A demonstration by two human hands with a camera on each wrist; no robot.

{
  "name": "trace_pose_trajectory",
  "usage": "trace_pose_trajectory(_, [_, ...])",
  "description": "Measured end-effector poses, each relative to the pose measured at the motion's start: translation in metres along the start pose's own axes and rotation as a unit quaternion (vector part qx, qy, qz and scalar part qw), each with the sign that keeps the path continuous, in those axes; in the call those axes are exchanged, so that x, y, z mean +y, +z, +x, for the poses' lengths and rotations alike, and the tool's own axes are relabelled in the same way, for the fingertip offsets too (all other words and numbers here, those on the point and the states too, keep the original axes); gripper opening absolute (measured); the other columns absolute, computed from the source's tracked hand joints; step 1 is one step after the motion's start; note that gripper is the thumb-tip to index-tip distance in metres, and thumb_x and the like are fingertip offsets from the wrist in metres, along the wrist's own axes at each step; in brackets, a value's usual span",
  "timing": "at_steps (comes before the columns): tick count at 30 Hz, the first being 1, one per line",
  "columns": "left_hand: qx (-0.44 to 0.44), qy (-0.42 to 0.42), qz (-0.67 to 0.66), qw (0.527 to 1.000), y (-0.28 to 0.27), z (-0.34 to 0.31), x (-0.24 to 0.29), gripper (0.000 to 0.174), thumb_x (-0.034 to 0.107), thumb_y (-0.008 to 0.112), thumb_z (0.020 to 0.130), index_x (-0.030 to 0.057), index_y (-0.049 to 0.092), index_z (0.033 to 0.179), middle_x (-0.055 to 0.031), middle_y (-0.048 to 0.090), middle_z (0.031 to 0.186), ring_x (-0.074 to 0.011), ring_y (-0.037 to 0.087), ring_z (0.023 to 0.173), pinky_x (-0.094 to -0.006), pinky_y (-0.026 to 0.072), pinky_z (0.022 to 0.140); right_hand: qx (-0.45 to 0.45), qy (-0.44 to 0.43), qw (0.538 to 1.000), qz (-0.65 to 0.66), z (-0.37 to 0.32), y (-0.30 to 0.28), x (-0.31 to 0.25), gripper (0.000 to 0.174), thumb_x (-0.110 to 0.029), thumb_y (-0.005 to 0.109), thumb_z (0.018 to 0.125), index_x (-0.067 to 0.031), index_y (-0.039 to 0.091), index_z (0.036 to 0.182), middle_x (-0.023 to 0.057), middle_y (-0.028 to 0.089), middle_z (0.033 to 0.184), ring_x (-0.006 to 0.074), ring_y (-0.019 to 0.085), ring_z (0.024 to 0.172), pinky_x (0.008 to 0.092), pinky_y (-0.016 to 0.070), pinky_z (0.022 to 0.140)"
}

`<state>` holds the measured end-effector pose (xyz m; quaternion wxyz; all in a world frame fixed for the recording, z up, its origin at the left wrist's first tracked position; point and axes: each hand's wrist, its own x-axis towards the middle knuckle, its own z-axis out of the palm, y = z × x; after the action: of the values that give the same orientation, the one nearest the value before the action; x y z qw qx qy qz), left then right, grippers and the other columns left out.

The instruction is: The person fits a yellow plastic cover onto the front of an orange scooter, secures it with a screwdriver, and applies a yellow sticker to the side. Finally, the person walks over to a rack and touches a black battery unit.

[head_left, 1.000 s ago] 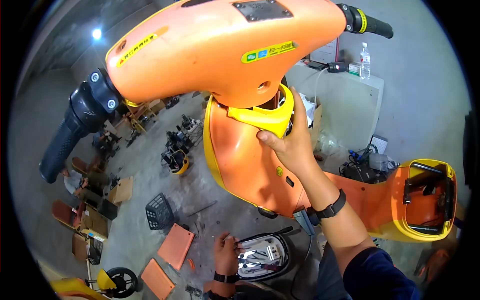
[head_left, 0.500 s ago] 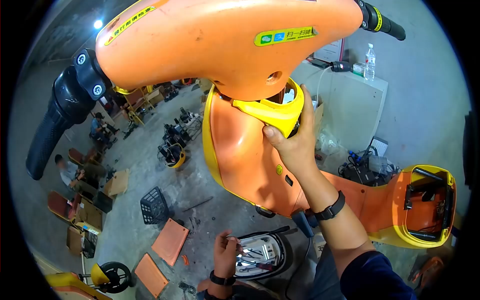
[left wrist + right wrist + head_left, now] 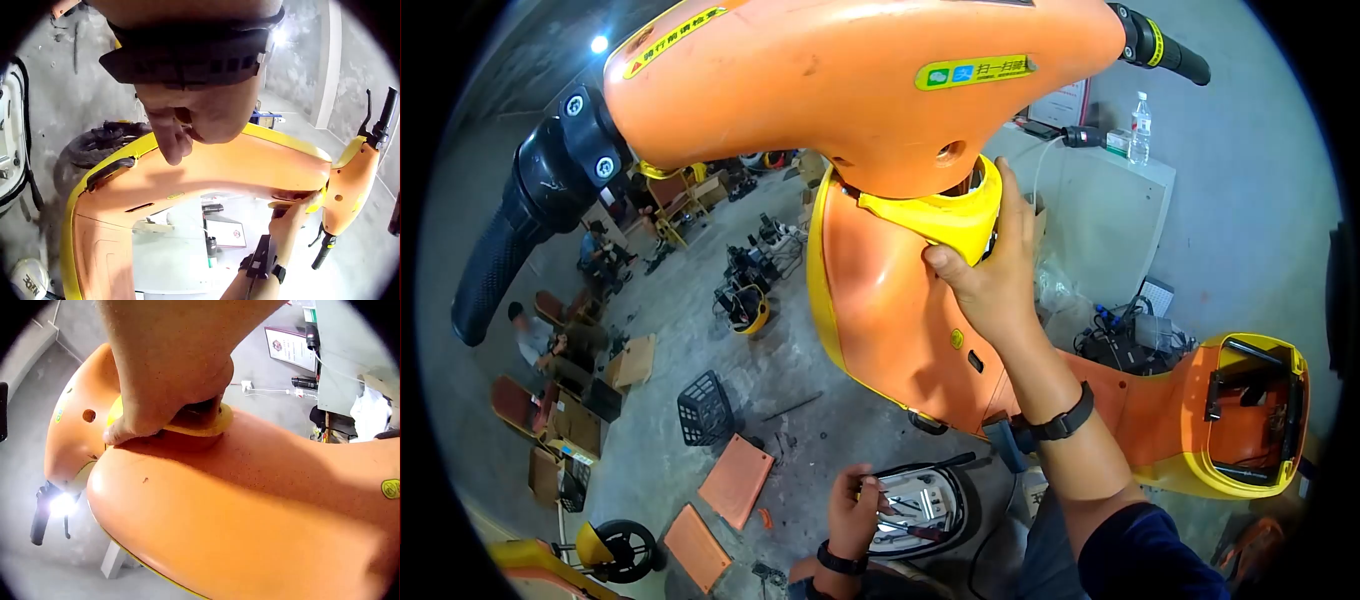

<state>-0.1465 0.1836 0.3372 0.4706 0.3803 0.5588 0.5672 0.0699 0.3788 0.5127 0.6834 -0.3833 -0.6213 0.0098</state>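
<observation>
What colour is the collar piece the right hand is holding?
Bright yellow; the collar piece shows best in the head view.

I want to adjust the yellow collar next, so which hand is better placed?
Likely the right hand: it grips the collar, while the left hand is well away from it.

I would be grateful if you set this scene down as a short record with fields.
Workpiece: orange scooter body
Part in hand: yellow collar, below the handlebar housing
Right hand: grips the collar, thumb on its near side
Left hand: fingers curled, near the tool tray in the head view; whether it holds anything is unclear
Tool tray: dark-rimmed, tools inside
On floor: two orange panels, black basket
Background: bottle on a pale cabinet
</observation>
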Motion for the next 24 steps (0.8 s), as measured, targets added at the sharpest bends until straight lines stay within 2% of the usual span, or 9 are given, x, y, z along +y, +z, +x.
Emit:
trace_pose_trajectory(6, [-0.001,0.000,0.056,0.998,0.000,-0.006,0.001,0.021,0.006,0.052,0.098,-0.0027,0.053,0.117,-0.0088,0.059,0.089,-0.0131,0.058,0.063,-0.0278,0.0537,0.054,-0.011,0.027,0.999,0.013,0.000,0.002,0.004,0.117,-0.068,0.073,0.073,0.0033,0.023,0.151,0.0223,0.046,0.133,0.0350,0.042,0.122,0.0464,0.0341,0.106])
trace_pose_trajectory(9, [-0.004,0.020,0.065,0.998,-0.007,-0.007,-0.004,0.021,0.007,0.052,0.098,-0.0029,0.053,0.117,-0.0094,0.060,0.090,-0.0129,0.058,0.061,-0.0274,0.0530,0.053,0.006,0.011,0.998,0.058,0.000,0.007,0.004,0.110,-0.056,0.078,0.074,0.0007,0.024,0.152,0.0234,0.043,0.136,0.0349,0.042,0.128,0.0448,0.0319,0.111])
trace_pose_trajectory(13, [0.017,0.041,0.093,0.995,-0.013,-0.005,-0.009,0.020,0.007,0.052,0.099,-0.0030,0.053,0.117,-0.0097,0.060,0.090,-0.0129,0.059,0.061,-0.0271,0.0527,0.052,0.000,0.035,0.994,0.100,0.000,0.007,0.002,0.109,-0.051,0.079,0.073,0.0001,0.024,0.152,0.0232,0.043,0.138,0.0357,0.039,0.134,0.0448,0.0330,0.112])
trace_pose_trajectory(20, [0.061,0.042,0.041,0.996,-0.006,-0.009,0.008,0.018,0.008,0.052,0.100,-0.0016,0.056,0.114,-0.0097,0.060,0.092,-0.0124,0.057,0.059,-0.0265,0.0518,0.051,0.000,0.031,0.987,0.156,0.004,0.001,0.000,0.105,-0.039,0.084,0.071,0.0005,0.029,0.151,0.0214,0.046,0.139,0.0326,0.044,0.132,0.0425,0.0344,0.111])
trace_pose_trajectory(22, [0.071,0.044,0.019,0.996,-0.008,-0.010,0.012,0.017,0.009,0.052,0.100,-0.0012,0.056,0.113,-0.0097,0.061,0.092,-0.0124,0.057,0.059,-0.0261,0.0513,0.051,0.006,0.014,0.990,0.140,0.004,0.003,0.001,0.104,-0.029,0.087,0.069,0.0018,0.029,0.150,0.0243,0.047,0.135,0.0367,0.046,0.129,0.0424,0.0401,0.106])
trace_pose_trajectory(23, [0.073,0.059,0.009,0.996,-0.009,-0.011,0.015,0.017,0.008,0.052,0.100,-0.0013,0.056,0.113,-0.0098,0.061,0.092,-0.0123,0.057,0.058,-0.0258,0.0508,0.050,0.008,0.013,0.989,0.144,0.004,0.004,0.002,0.104,-0.029,0.087,0.069,0.0018,0.029,0.150,0.0243,0.047,0.135,0.0367,0.046,0.129,0.0424,0.0401,0.106])
trace_pose_trajectory(24, [0.075,0.074,0.000,0.994,-0.010,-0.011,0.019,0.017,0.008,0.052,0.100,-0.0015,0.057,0.113,-0.0098,0.062,0.092,-0.0122,0.058,0.057,-0.0255,0.0503,0.050,0.005,0.026,0.988,0.153,0.003,0.004,0.003,0.107,-0.035,0.087,0.068,0.0003,0.028,0.151,0.0228,0.047,0.137,0.0348,0.045,0.131,0.0424,0.0370,0.109])
